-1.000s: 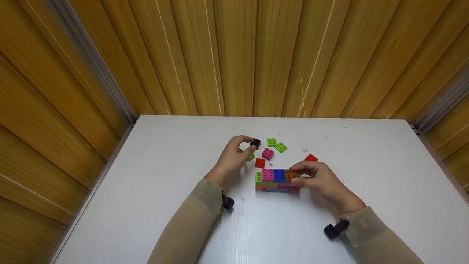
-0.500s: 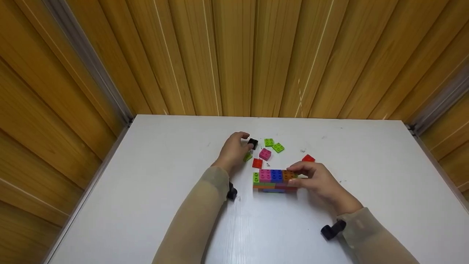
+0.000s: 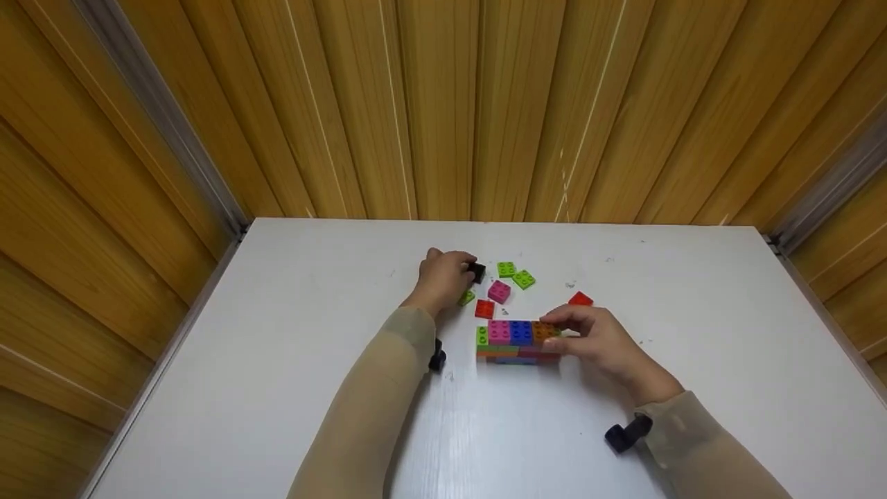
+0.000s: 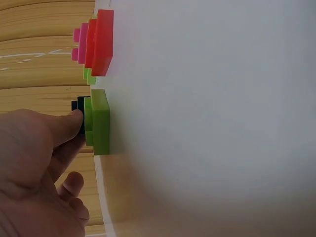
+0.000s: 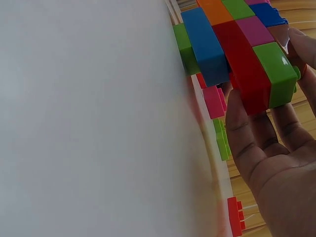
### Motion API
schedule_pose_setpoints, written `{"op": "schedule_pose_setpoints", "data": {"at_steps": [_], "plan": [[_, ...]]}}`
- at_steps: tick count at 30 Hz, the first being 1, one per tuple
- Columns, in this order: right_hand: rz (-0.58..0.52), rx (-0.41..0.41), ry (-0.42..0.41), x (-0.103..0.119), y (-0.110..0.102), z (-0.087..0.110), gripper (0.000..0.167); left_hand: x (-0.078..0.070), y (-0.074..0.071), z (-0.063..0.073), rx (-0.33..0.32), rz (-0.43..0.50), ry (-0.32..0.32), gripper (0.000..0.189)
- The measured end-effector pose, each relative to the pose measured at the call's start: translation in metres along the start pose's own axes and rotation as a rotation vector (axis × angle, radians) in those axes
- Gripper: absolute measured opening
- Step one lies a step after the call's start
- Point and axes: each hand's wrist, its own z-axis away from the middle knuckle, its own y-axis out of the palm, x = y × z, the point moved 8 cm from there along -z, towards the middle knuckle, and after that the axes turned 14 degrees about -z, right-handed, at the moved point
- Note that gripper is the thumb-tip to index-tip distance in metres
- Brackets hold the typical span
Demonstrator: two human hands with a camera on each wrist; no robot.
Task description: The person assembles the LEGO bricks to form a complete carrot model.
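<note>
Drawn in since the earlier frame, the fingers of my left hand (image 3: 439, 281) pinch the black brick (image 3: 479, 273), at eleven o'clock from the brick stack (image 3: 511, 336), whose three-o'clock end my right hand (image 3: 606, 346) grips. With a lime brick (image 3: 468, 298) near the black one at seven o'clock, I judge a straight upward lift best, thumb and fingertip low on its sides, my right hand steadying the stack.

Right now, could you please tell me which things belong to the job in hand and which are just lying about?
In hand: black brick, held by the left hand; brick stack, gripped by the right hand.
Loose, perhaps for later: pink brick; two red bricks; three green bricks.
</note>
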Motion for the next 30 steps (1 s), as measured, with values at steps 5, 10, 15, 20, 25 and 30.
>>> {"op": "schedule_pose_setpoints", "data": {"at_steps": [5,10,15,20,25,30], "plan": [[-0.009,0.000,-0.006,-0.001,0.000,0.001,0.035,0.000,0.001,0.000,0.012,0.041,0.010,0.033],[-0.009,-0.009,0.015,-0.002,0.000,0.002,0.036,0.001,0.002,0.003,0.038,0.156,-0.006,0.032],[0.031,-0.012,0.013,0.000,-0.001,0.002,0.034,-0.002,-0.005,0.010,0.037,0.225,0.031,0.031],[0.039,0.000,0.009,0.001,0.000,0.001,0.037,-0.006,-0.012,0.022,0.045,0.271,0.081,0.029],[-0.006,0.002,-0.001,0.001,0.001,0.001,0.037,-0.012,-0.013,0.037,0.081,0.326,0.107,0.025],[-0.002,0.000,0.006,0.002,-0.001,0.002,0.039,-0.019,-0.011,0.051,0.110,0.353,0.144,0.025]]}}
